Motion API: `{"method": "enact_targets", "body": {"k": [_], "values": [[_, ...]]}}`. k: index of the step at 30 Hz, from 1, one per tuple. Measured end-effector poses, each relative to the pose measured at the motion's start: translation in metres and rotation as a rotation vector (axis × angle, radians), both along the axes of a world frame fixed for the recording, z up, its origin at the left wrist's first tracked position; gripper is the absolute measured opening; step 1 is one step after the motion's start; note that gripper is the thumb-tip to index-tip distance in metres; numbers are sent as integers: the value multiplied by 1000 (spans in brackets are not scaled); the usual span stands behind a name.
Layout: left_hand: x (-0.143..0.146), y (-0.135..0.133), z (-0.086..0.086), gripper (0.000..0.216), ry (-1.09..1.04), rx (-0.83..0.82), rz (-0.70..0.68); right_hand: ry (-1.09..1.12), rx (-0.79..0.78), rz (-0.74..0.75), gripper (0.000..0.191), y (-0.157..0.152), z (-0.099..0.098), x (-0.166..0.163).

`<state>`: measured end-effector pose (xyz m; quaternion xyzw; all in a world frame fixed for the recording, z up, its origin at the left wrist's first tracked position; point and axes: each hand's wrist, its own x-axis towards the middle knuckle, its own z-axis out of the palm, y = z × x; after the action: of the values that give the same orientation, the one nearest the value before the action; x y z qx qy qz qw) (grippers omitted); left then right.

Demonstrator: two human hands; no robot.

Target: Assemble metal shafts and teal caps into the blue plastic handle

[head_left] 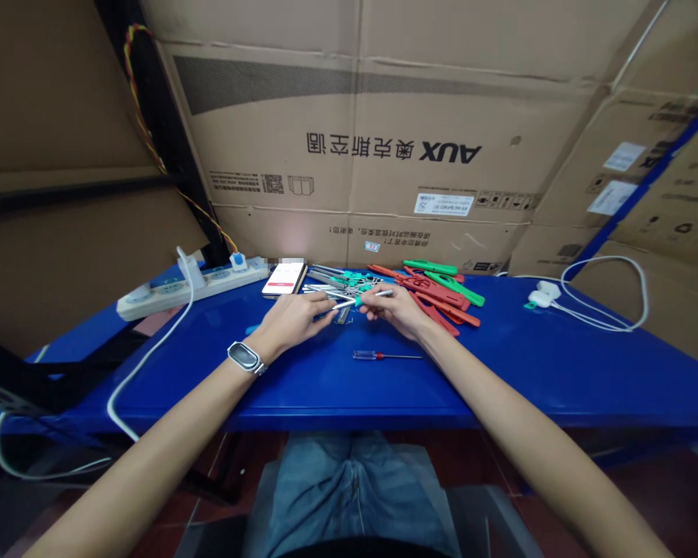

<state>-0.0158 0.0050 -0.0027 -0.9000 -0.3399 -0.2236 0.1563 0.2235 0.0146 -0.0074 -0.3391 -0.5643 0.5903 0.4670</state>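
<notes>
A slim silver rod (347, 303) with a teal plastic collar (359, 301) spans both sets of fingers as I watch remotely, the left hand (294, 318) pinching one end, the right hand (400, 311) pinching close by the collar. I judge it light, stiff and smooth enough to roll; I'd favor the collar for grip. Just beyond the fingertips lie loose metal rods (324, 287); to their right, flat red plastic pieces (450, 296); nearer me, a clear-handled screwdriver (366, 355) on the glossy blue tabletop (319, 387).

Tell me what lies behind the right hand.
Beyond the right hand lie red pieces and green pieces, with printed cardboard standing behind them. Whatever the hand itself covers can't be seen.
</notes>
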Motion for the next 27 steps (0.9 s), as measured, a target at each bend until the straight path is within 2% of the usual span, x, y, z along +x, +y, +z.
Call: {"method": "enact_targets", "body": {"k": [3,6,11,12,15,17,20,23,27], "values": [[2,-1,1,33,-26,-54,-20,24,-10,-39,38,-4,1,-4],[8,-4,0,30,-94,-110,-41,15,48,-101,38,-10,-2,-15],[22,-10,0,16,-219,-224,-31,-46,121,-133,40,-15,-9,-36],[24,-12,0,17,-262,-250,-21,-54,131,-143,39,-15,-9,-37],[22,-14,4,45,-370,-330,-13,-75,143,-175,39,-16,-8,-36],[15,-13,7,44,-345,-358,-38,-74,150,-208,39,-16,-6,-31],[2,-8,9,21,-200,-351,-56,-48,157,-247,38,-16,-3,-25],[-6,-6,11,27,-119,-295,-64,0,150,-237,38,-17,0,-22],[0,-10,11,32,-84,-203,-30,82,195,-230,40,-19,2,-22]]}}
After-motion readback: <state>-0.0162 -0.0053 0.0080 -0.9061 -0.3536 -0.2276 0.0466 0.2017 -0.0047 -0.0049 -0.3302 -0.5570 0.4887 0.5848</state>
